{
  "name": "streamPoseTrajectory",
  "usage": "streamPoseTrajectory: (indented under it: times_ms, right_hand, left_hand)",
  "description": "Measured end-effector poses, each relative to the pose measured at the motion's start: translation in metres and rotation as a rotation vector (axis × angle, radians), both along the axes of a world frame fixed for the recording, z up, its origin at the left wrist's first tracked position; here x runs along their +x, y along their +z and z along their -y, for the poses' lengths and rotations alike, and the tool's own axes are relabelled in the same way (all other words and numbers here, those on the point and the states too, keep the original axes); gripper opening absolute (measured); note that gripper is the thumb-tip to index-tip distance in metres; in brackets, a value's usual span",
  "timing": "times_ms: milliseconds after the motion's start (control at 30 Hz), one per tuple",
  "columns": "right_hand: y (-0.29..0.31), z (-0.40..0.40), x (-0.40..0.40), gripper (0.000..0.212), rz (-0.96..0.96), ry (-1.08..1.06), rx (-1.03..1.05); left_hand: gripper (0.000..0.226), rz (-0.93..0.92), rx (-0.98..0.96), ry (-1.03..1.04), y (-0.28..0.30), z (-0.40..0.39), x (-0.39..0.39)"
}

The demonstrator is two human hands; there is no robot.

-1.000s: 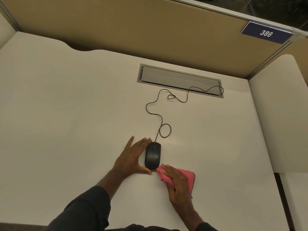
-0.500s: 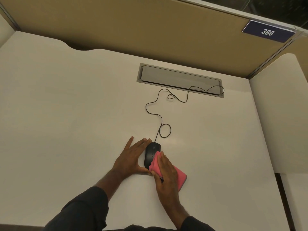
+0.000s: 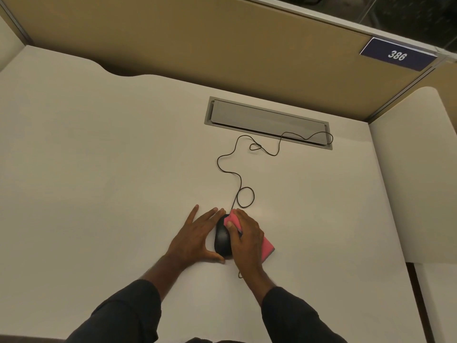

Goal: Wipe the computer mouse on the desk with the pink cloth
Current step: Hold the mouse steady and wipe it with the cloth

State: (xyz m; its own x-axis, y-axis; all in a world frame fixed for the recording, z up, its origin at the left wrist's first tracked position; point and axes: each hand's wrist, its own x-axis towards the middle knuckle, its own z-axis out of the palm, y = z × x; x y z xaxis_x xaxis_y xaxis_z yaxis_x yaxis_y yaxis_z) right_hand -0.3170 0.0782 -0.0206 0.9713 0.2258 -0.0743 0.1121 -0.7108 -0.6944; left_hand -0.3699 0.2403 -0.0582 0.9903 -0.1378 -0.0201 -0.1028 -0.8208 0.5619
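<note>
A black wired computer mouse (image 3: 222, 240) lies on the white desk (image 3: 99, 181) near its front edge. My left hand (image 3: 195, 237) rests flat on the desk against the mouse's left side, thumb at its rear, fingers along its flank. My right hand (image 3: 247, 237) presses the pink cloth (image 3: 267, 246) onto the right and front part of the mouse; the cloth shows at my fingertips and behind my palm. Most of the mouse's right half is hidden under cloth and hand.
The mouse's black cable (image 3: 231, 169) loops across the desk to a grey cable hatch (image 3: 262, 120) at the back. Tan partition walls (image 3: 197, 40) enclose the desk, with a blue "386" sign (image 3: 397, 55) top right. A white side panel (image 3: 415, 169) stands on the right.
My right hand has slid the pink cloth forward from behind the mouse's right rear up over its top to the front. The left hand and mouse have stayed in place.
</note>
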Motion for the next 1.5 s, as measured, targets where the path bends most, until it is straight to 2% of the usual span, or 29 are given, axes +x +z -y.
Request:
streamPoseTrajectory:
  times_ms: [267, 333, 533, 633, 767, 900, 967, 1067, 1167, 1300, 1433, 1500]
  right_hand:
    - [0.008, -0.015, -0.003, 0.057, 0.114, 0.239, -0.489]
    - [0.009, -0.018, -0.009, 0.06, 0.167, 0.261, -0.544]
    - [0.008, -0.012, -0.021, 0.065, 0.271, 0.382, -0.537]
    - [0.009, -0.005, -0.018, 0.067, 0.299, 0.423, -0.486]
    - [0.002, 0.012, -0.016, 0.061, 0.439, 0.53, -0.369]
    - [-0.009, 0.024, -0.022, 0.079, 0.417, 0.706, -0.363]
    - [-0.014, 0.028, -0.026, 0.083, 0.41, 0.798, -0.393]
    - [-0.017, 0.035, -0.034, 0.101, 0.392, 0.844, -0.427]
    - [-0.023, 0.047, -0.045, 0.081, 0.466, 0.877, -0.39]
    - [-0.023, 0.06, -0.051, 0.073, 0.508, 0.868, -0.356]
    - [-0.021, 0.073, -0.053, 0.074, 0.504, 0.818, -0.321]
    - [-0.024, 0.081, -0.056, 0.053, 0.52, 0.778, -0.288]
  left_hand:
    - [0.124, 0.036, -0.069, 0.027, 0.0, 0.0, 0.0]
    - [0.123, 0.038, -0.085, 0.018, -0.002, 0.0, 0.0]
    - [0.12, 0.024, -0.071, 0.027, -0.007, 0.0, 0.001]
    - [0.119, 0.025, -0.064, 0.028, -0.007, 0.0, 0.001]
    - [0.12, 0.03, -0.046, 0.016, -0.006, 0.0, 0.001]
    - [0.118, 0.084, -0.072, 0.015, -0.003, 0.0, 0.001]
    - [0.11, 0.103, -0.051, 0.0, -0.002, 0.0, 0.001]
    - [0.102, 0.097, -0.012, -0.006, -0.003, -0.001, 0.0]
    - [0.099, 0.062, -0.008, 0.02, -0.003, -0.001, 0.0]
    - [0.113, 0.031, -0.011, 0.014, -0.005, -0.002, 0.0]
    - [0.122, 0.028, -0.024, 0.03, -0.005, -0.002, -0.001]
    - [0.123, 0.027, -0.033, 0.035, -0.004, -0.001, -0.001]
